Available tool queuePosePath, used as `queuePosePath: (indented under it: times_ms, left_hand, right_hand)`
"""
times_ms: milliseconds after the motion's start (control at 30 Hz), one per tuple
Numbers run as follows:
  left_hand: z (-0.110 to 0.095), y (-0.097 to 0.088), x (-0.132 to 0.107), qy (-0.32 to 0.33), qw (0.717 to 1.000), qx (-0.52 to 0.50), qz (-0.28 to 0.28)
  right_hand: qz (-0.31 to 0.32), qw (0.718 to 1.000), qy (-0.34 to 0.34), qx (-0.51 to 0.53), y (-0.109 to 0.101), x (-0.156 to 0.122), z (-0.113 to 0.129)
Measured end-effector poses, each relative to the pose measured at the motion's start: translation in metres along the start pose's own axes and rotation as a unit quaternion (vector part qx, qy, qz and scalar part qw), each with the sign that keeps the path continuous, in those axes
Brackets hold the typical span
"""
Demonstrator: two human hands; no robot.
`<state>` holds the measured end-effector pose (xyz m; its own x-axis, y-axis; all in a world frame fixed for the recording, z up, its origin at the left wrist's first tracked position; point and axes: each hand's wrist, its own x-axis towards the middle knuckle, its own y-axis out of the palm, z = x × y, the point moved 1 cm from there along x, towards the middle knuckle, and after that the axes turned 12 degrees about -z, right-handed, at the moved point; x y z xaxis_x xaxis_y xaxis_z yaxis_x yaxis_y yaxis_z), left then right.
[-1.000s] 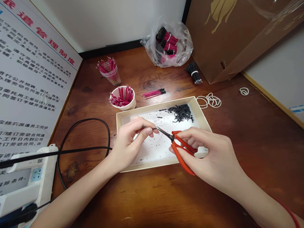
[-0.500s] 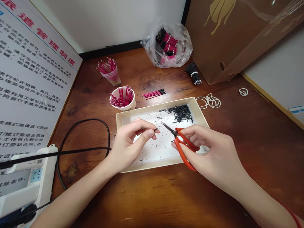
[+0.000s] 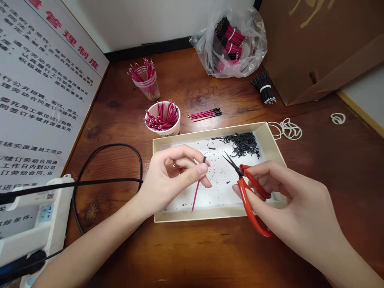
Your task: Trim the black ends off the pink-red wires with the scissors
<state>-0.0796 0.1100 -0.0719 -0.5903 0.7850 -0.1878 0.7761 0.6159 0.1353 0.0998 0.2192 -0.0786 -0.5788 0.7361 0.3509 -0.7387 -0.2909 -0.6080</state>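
Note:
My left hand (image 3: 177, 172) is closed over the tray, pinching a thin pink wire (image 3: 195, 196) with a short black sleeve (image 3: 204, 159) at its upper end between thumb and forefinger. Another dark piece with a small brass-coloured end (image 3: 175, 165) pokes out from its curled fingers. In my right hand (image 3: 279, 192) are red-handled scissors (image 3: 240, 172), their pointed blades slightly apart and aimed up and left, short of the sleeve. Below both hands lies a shallow cream tray (image 3: 219, 132), with a heap of black tube pieces (image 3: 243, 144) in its far right corner and small scraps scattered about.
Behind the tray stand a paper cup (image 3: 177, 128) and a plastic cup (image 3: 153, 88) of pink wires. Several black-tipped wires (image 3: 205, 115) lie nearby. Further back are a clear bag (image 3: 255, 48) of bundles, a black bundle (image 3: 264, 88) and rubber bands (image 3: 288, 129). A cable (image 3: 99, 148) loops left.
The view has shifted slightly. My left hand has turned, so the pink wire now hangs below its fingers and the black sleeve points up. The scissors' blades have opened a little wider.

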Motion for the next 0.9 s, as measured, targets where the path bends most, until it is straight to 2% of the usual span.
queuePosePath:
  times_ms: [500,900]
  left_hand:
    - [-0.0029,-0.0005,-0.0018,-0.043,0.999,-0.013,-0.002]
    - [-0.0031,0.0003,-0.0018,-0.039,0.999,-0.003,0.007]
  right_hand:
    - [0.011,1.0,-0.004,-0.008,-0.0009,0.0005,-0.0011]
    - [0.016,1.0,-0.002,-0.008,-0.0022,-0.0013,-0.0012]
